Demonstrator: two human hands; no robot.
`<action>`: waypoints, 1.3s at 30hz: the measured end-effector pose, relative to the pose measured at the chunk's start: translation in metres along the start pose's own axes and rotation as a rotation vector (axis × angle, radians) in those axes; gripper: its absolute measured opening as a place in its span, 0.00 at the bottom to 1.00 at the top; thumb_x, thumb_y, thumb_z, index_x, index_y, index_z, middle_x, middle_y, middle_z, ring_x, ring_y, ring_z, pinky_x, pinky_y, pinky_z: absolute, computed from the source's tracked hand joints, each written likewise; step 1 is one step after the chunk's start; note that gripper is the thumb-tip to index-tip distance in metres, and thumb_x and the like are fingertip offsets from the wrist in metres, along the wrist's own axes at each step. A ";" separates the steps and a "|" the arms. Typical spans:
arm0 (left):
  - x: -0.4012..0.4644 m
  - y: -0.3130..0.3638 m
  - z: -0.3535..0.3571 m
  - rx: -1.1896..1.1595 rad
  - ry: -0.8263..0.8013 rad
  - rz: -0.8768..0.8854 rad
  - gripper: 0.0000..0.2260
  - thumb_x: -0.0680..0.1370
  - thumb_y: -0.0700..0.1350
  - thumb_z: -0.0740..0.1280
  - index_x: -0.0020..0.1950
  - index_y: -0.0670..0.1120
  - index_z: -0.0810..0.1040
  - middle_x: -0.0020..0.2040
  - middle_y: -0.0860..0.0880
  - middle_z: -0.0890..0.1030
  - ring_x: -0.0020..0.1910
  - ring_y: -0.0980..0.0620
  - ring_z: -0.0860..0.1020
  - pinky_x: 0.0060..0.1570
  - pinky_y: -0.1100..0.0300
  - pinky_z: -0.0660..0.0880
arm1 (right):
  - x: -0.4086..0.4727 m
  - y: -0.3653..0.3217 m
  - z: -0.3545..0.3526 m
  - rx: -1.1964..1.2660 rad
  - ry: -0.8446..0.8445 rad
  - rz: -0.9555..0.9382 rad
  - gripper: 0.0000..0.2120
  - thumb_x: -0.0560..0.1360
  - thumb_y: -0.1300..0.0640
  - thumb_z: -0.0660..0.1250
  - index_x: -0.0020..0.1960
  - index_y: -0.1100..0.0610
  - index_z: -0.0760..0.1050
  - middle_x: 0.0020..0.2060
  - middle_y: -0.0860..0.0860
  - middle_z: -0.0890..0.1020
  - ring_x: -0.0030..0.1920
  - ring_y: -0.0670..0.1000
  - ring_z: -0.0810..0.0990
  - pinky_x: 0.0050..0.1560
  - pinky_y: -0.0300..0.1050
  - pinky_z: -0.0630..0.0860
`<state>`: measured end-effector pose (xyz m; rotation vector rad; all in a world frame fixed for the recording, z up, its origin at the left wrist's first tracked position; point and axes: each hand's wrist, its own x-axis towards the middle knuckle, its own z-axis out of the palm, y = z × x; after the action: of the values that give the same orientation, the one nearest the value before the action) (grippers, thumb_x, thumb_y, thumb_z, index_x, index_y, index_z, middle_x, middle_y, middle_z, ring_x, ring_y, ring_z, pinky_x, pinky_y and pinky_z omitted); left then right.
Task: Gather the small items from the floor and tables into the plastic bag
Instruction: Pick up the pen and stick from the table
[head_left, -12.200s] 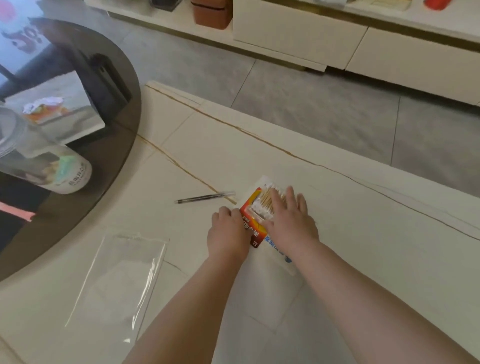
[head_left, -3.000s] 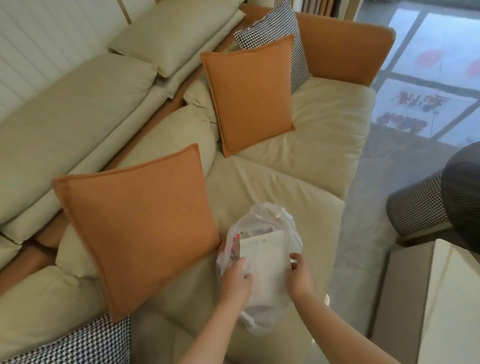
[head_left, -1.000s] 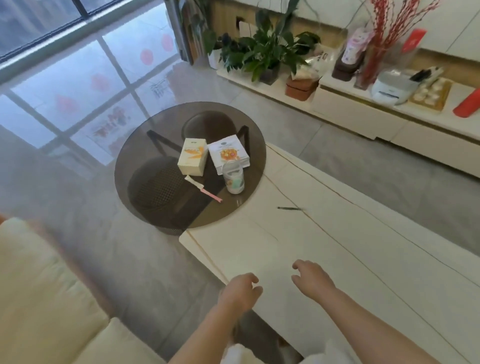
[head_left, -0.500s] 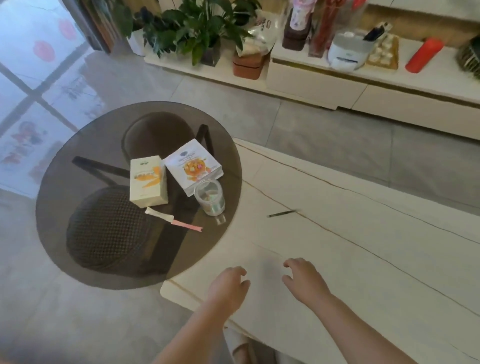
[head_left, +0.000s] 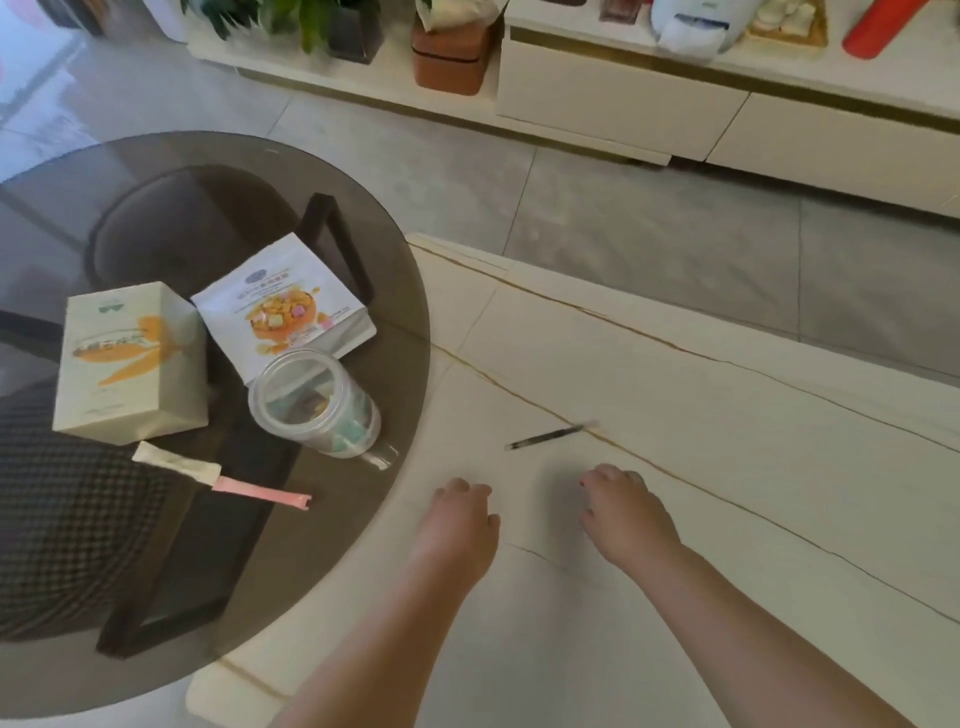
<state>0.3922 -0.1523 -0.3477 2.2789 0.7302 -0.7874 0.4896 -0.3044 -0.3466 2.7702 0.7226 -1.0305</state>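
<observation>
Both our grips hang loosely curled and hold nothing: left hand (head_left: 460, 525), right hand (head_left: 626, 514). We hover over the pale surface (head_left: 727, 467), near a dark pen (head_left: 545, 437).

pen (head_left: 549, 436): blurred tip | red object (head_left: 878, 26): top cut off | stool (head_left: 62, 514): dimmed under glass

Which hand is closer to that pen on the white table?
The right hand, probably. It hovers just below the pen, empty and loosely curled. The left hand sits further left, nearer the glass table.
</observation>
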 end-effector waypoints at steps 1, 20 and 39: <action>0.009 -0.002 0.003 0.017 0.007 -0.002 0.19 0.81 0.47 0.58 0.73 0.48 0.67 0.69 0.48 0.69 0.67 0.47 0.67 0.66 0.53 0.69 | 0.013 -0.002 0.001 -0.004 0.014 -0.019 0.17 0.78 0.61 0.57 0.67 0.56 0.68 0.67 0.51 0.69 0.66 0.55 0.67 0.59 0.47 0.71; 0.032 -0.038 0.057 0.217 -0.059 0.049 0.25 0.80 0.42 0.58 0.77 0.49 0.56 0.79 0.50 0.44 0.78 0.48 0.45 0.74 0.51 0.57 | 0.061 -0.028 0.044 -0.267 0.146 -0.176 0.18 0.78 0.64 0.55 0.67 0.55 0.64 0.63 0.53 0.71 0.62 0.55 0.72 0.59 0.47 0.67; -0.108 -0.117 -0.041 -0.021 0.189 -0.238 0.22 0.80 0.42 0.57 0.75 0.51 0.62 0.70 0.48 0.69 0.71 0.46 0.64 0.67 0.51 0.68 | -0.056 -0.151 -0.024 0.083 0.051 -0.349 0.07 0.78 0.52 0.54 0.53 0.51 0.68 0.47 0.47 0.75 0.43 0.50 0.76 0.40 0.44 0.72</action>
<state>0.2569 -0.0789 -0.2905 2.2953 1.1079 -0.6710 0.3970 -0.1868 -0.2817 2.8107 1.2306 -1.0669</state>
